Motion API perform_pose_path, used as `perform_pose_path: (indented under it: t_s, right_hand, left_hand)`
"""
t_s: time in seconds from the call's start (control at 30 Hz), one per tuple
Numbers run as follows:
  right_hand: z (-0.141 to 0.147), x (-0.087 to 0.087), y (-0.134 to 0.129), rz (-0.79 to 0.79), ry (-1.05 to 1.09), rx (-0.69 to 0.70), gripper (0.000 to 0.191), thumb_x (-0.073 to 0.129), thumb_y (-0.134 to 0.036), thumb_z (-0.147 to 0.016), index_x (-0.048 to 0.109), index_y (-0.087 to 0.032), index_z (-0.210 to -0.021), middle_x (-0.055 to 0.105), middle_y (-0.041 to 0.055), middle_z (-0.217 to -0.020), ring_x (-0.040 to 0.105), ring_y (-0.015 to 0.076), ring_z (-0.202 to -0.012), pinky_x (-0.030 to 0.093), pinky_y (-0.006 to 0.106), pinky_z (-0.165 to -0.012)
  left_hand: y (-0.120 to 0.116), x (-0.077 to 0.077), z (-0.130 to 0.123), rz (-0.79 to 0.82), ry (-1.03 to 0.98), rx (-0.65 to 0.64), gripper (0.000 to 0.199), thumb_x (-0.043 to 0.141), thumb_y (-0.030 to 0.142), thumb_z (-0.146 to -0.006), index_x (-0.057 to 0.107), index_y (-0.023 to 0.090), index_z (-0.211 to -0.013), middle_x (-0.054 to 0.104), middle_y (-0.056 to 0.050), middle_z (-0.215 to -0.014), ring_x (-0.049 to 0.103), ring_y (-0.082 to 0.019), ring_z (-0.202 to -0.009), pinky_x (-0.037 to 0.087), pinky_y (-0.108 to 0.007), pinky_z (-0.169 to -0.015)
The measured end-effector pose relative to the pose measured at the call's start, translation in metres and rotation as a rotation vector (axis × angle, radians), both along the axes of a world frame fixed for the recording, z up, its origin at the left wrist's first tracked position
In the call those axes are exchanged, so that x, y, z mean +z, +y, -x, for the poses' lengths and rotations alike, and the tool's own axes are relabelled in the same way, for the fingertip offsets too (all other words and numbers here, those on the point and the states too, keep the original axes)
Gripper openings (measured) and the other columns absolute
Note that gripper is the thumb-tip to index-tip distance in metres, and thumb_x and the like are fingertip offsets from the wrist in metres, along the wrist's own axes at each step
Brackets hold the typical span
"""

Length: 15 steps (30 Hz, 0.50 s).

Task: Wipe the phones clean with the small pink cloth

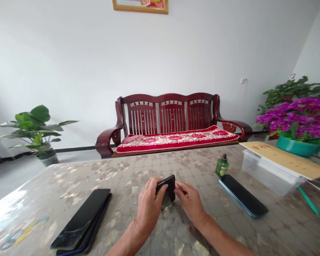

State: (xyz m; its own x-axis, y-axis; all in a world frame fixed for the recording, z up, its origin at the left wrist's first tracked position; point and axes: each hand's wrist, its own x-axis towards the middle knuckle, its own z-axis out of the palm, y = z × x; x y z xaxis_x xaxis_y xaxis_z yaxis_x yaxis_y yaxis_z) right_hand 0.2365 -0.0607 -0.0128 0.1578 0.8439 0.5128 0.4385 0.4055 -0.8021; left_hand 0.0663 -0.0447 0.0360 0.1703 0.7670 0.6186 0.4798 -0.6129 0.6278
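Note:
My left hand [148,202] is closed around a dark phone [171,186], held tilted up above the table with the thumb across its face. Beside the phone's right edge, the fingers of my right hand [191,203] are pinched together; whatever lies between them is too small to make out. A stack of dark phones [82,220] lies on the table to the left. Another phone [242,196], with a blue edge, lies face up to the right, near a small green bottle [222,166] with a black cap.
The patterned tabletop [117,177] carries coloured rubber bands [18,234] at left. On the right are a clear plastic box [266,172], a tan folder [288,158] on it, a green pen [308,200] and purple flowers [298,117]. A wooden bench [172,115] stands beyond.

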Motion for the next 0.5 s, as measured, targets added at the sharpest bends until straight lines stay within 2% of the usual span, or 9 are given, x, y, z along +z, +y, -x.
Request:
perform_pose_path:
  t_s: [0.1,0.27,0.5]
  right_hand:
    - [-0.003,0.005,-0.001,-0.035,-0.036,-0.005,0.022,0.060,-0.026,-0.089,0.074,-0.027,-0.106,0.070,0.0017,-0.082,0.062,0.0188,-0.076,0.050,0.028,-0.068]
    - [-0.010,0.017,-0.006,-0.148,-0.174,0.006,0.018,0.055,-0.028,-0.095,0.071,-0.026,-0.104,0.070,0.0034,-0.092,0.063,0.0200,-0.089,0.052,0.032,-0.078]
    - [-0.023,0.047,-0.012,-0.293,-0.286,-0.071,0.018,0.051,-0.027,-0.099,0.062,-0.025,-0.113,0.068,0.0039,-0.098,0.066,0.0179,-0.089,0.054,0.031,-0.081]
  left_hand:
    - [-0.001,-0.002,0.002,-0.001,-0.044,-0.041,0.015,0.053,0.033,-0.092,0.063,0.022,-0.089,0.064,0.000,-0.077,0.061,-0.018,-0.069,0.047,-0.026,-0.065]
    - [-0.003,-0.001,0.005,0.015,-0.101,-0.082,0.014,0.056,0.032,-0.089,0.065,0.021,-0.085,0.063,0.000,-0.074,0.058,-0.017,-0.066,0.046,-0.025,-0.063]
    - [0.000,-0.001,-0.001,0.105,-0.194,-0.086,0.014,0.061,0.032,-0.085,0.069,0.021,-0.082,0.062,0.001,-0.069,0.055,-0.016,-0.061,0.042,-0.023,-0.058]
